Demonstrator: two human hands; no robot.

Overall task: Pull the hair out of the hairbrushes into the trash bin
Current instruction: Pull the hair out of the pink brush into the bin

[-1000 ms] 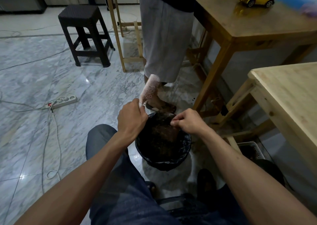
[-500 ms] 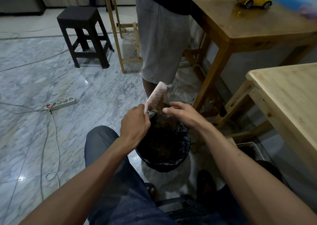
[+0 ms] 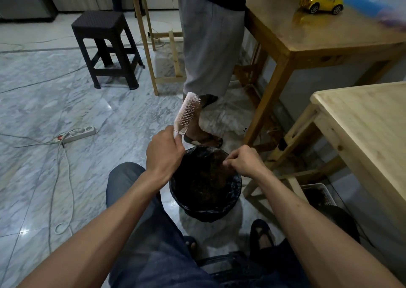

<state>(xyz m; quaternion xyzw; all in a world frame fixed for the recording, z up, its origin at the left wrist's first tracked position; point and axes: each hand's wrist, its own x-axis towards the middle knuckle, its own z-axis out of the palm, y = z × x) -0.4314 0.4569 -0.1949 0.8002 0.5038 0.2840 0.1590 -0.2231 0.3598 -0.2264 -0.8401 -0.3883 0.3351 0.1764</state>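
Observation:
A pink hairbrush [image 3: 188, 111] stands nearly upright, bristles facing right, its handle gripped by my left hand [image 3: 164, 151] just left of the bin's far rim. The black-lined trash bin [image 3: 236, 191] sits on the floor between my knees, holding a brown mass of hair [image 3: 211, 173]. My right hand [image 3: 245, 161] hovers over the bin's right side with fingers pinched together; whether strands lie between them is too fine to tell.
Another person's legs [image 3: 211, 46] stand right behind the bin. Two wooden tables [image 3: 362, 120] are at the right, the far one carrying a yellow toy car [image 3: 321, 1]. A dark stool [image 3: 105, 46] and a power strip [image 3: 78, 132] with cables lie left. A white basket [image 3: 316, 194] sits under the near table.
My left hand raised the brush and turned it more upright. My right hand left the brush head and dropped over the bin's right side with fingers pinched. The standing person's foot shifted.

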